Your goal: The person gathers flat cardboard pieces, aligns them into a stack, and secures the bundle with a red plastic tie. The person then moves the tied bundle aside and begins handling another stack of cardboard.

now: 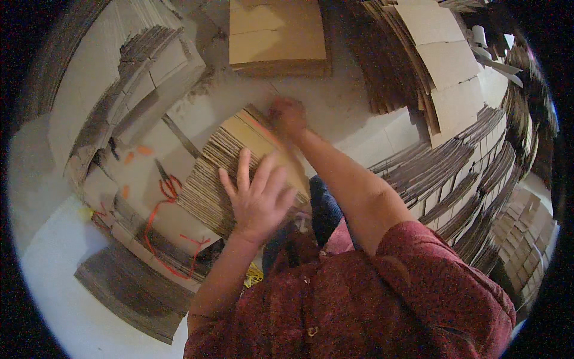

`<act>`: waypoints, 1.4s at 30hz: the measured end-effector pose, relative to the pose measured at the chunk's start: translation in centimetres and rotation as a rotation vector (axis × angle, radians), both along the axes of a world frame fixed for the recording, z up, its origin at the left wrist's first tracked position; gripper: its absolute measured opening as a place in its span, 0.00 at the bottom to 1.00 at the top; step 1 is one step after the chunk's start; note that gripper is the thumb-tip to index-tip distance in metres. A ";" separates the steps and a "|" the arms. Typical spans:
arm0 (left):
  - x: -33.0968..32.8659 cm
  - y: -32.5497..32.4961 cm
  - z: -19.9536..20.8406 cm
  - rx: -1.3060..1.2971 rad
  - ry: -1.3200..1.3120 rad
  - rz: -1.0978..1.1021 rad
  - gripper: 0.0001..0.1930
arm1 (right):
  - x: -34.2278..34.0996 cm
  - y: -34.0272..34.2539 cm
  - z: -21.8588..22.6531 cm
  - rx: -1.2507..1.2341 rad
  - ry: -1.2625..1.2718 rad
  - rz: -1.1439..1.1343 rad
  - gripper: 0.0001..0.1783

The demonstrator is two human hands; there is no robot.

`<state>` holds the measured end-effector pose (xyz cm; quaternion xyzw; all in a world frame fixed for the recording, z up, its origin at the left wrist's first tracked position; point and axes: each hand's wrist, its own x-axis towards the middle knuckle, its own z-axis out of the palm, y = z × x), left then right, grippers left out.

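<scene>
A bundle of flat cardboard sheets (209, 173) stands in front of me, its many edges facing left. My left hand (261, 194) lies against it, fingers spread and slightly blurred. Across the bundle's face runs a red-orange string (261, 128), passing near my right wrist. Just beyond the bundle's far corner is my right hand (288, 115), curled closed and smeared by motion; whatever may be in its fingers is hidden. Left of the bundle lie scissors (170, 186) with red handles, touching a loose length of red string (150, 234) that loops toward me.
Cardboard stacks surround me: one straight ahead (278, 36), a tall one at far left (128, 78), leaning ones at right (439, 66) and long rows (430, 173) beside my right arm. Orange scraps (143, 150) lie near the scissors. Another dark stack (131, 281) sits at lower left.
</scene>
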<state>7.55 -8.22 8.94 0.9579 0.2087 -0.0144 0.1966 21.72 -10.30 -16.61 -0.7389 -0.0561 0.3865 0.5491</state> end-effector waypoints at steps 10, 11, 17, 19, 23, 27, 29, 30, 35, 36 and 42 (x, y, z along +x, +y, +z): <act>0.0 0.1 0.2 -0.014 0.026 0.001 0.17 | -0.7 -2.6 6.7 -0.165 -0.112 0.243 0.12; 0.1 0.1 0.3 -0.019 0.037 -0.013 0.18 | -1.0 -3.4 5.6 -0.201 -0.258 0.346 0.12; -0.1 0.2 0.6 -0.066 0.058 0.016 0.17 | -1.9 -3.1 13.2 -0.075 0.224 0.061 0.10; 0.1 0.1 0.7 -0.065 0.030 0.020 0.17 | -2.1 -3.9 14.7 -0.006 0.174 0.032 0.09; 0.3 0.1 0.3 -0.047 -0.063 0.030 0.17 | -1.3 -5.3 16.8 -0.008 0.049 0.105 0.03; 0.0 0.4 0.4 -0.070 -0.063 0.022 0.18 | -0.8 -4.8 22.2 0.106 -0.129 0.262 0.01; -0.1 0.5 0.6 -0.116 -0.111 0.044 0.16 | -0.8 -4.6 24.9 0.107 -0.234 0.392 0.01; -0.1 0.6 0.3 -0.123 -0.131 0.036 0.16 | -1.0 -4.7 25.3 0.138 -0.307 0.393 0.01; -0.9 0.5 -0.5 -0.108 -0.139 0.009 0.16 | -1.6 -3.2 29.9 0.273 -0.464 0.534 0.01; -1.0 0.4 -0.5 -0.064 -0.146 0.020 0.15 | -1.8 -2.7 31.0 0.282 -0.507 0.584 0.02; -2.0 0.6 -0.2 -0.161 -0.322 0.049 0.13 | -3.8 -1.6 34.3 0.332 -0.526 0.742 0.05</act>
